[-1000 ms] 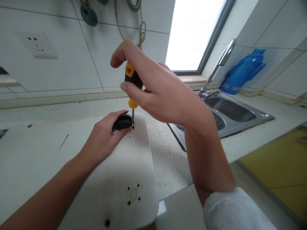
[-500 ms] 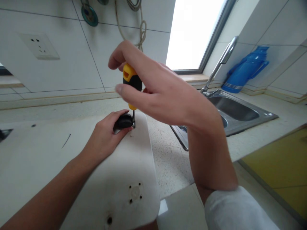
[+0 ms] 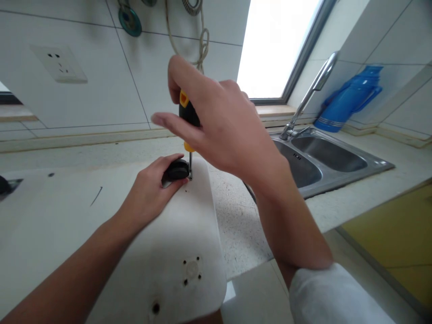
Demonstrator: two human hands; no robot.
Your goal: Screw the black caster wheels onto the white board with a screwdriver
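Observation:
My left hand [image 3: 147,189] is closed around a black caster wheel [image 3: 177,171], holding it against a white board [image 3: 128,256] near its far right corner. An upright screwdriver [image 3: 189,113] with a yellow and black handle stands at the caster's right side, its shaft reaching down to the metal mounting plate. Around its handle curls my right hand [image 3: 229,123], thumb stretched out to the left. The palm hides part of the handle, and the screw under the tip is too small to make out. Several small holes [image 3: 192,270] mark the board's near right corner.
The board lies on a speckled countertop [image 3: 236,225]. A double steel sink [image 3: 330,153] with a tall faucet [image 3: 312,90] is to the right, beside a blue thermos flask [image 3: 351,99]. Another dark caster [image 3: 5,185] shows at the left edge. A wall socket [image 3: 60,66] is at the back left.
My right hand has turned about the screwdriver handle, its wrist swinging left and its thumb reaching further left. My left hand still holds the caster in place. The view has shifted slightly.

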